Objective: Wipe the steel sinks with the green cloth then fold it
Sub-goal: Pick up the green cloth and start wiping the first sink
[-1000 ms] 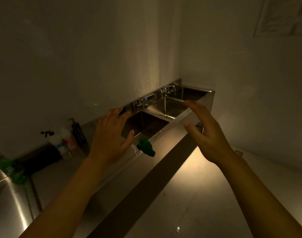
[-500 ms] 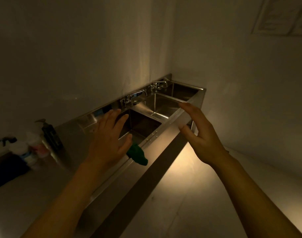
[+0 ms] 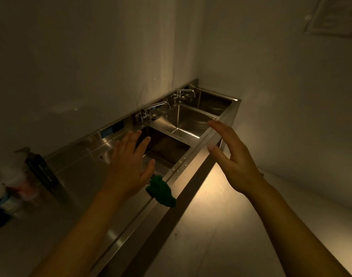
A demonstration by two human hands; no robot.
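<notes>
Dim corner room, steel sinks (image 3: 183, 124) along the wall, green cloth (image 3: 160, 191) bunched on the front rim, soft and light so probably grab the top fold; left hand (image 3: 129, 168) and right hand (image 3: 232, 162) hover empty, fingers spread.

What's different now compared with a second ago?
Mostly the view swung right, so the bottles slid toward the left edge. Both hands, left hand and right hand, stay open and empty above the steel sinks. The green cloth still lies untouched on the front rim.

Dim corner: plain walls (image 3: 271, 80), warm light pooled on floor (image 3: 221, 206)
</notes>
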